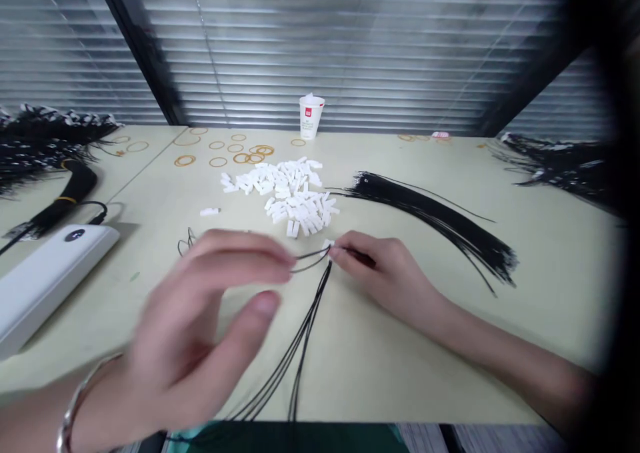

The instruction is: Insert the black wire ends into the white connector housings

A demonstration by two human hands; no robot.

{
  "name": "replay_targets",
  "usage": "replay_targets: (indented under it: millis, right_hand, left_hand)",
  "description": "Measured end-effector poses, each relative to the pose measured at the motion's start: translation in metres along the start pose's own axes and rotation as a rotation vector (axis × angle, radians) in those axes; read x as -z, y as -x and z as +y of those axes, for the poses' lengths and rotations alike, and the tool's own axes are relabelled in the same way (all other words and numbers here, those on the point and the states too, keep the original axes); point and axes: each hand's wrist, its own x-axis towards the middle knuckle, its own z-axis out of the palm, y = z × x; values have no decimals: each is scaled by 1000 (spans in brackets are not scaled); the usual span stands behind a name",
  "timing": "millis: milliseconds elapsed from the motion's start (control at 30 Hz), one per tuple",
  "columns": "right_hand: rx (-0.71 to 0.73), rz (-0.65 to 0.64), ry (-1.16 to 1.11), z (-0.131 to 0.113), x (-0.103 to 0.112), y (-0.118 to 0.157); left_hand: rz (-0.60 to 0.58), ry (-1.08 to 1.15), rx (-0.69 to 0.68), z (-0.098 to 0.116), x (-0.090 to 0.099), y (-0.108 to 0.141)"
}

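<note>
My left hand (pixel 210 320), blurred by motion, is raised over the table with its thumb and fingers apart. Two thin black wires run from behind its fingertips toward my right hand (pixel 380 263). The right fingers pinch a small white connector (pixel 327 245) at the middle of the table, mostly hidden by the fingertips. Several black wires (pixel 300 340) hang from that spot down over the table's front edge. Just beyond lies a loose pile of white connectors (pixel 300 206).
A thick bundle of black wires (pixel 435 216) lies right of the pile. Rubber bands (pixel 240 156) and a paper cup (pixel 310 116) are behind. At the left are a white power bank (pixel 55 283) and more wire bundles (pixel 45 143); another bundle (pixel 570 166) is at far right.
</note>
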Motion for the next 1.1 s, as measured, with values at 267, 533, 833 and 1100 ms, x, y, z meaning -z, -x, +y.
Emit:
replay_targets:
  millis: [267,533,833,1100]
  right_hand:
    - [23,-332,-415,-22,-12,25]
    - [-12,-279,-522,-20,-5,22]
    - [-5,-319,-374,-22,-2,25]
    - [-81,-394,-514,-21,0,23]
  left_hand:
    - [-466,137,418,-12,-28,-18]
    - [-542,621,652,-18,-26,-18]
    - [-483,109,446,-12,-23,-11]
    - [-434,557,812,-10,-25,-24]
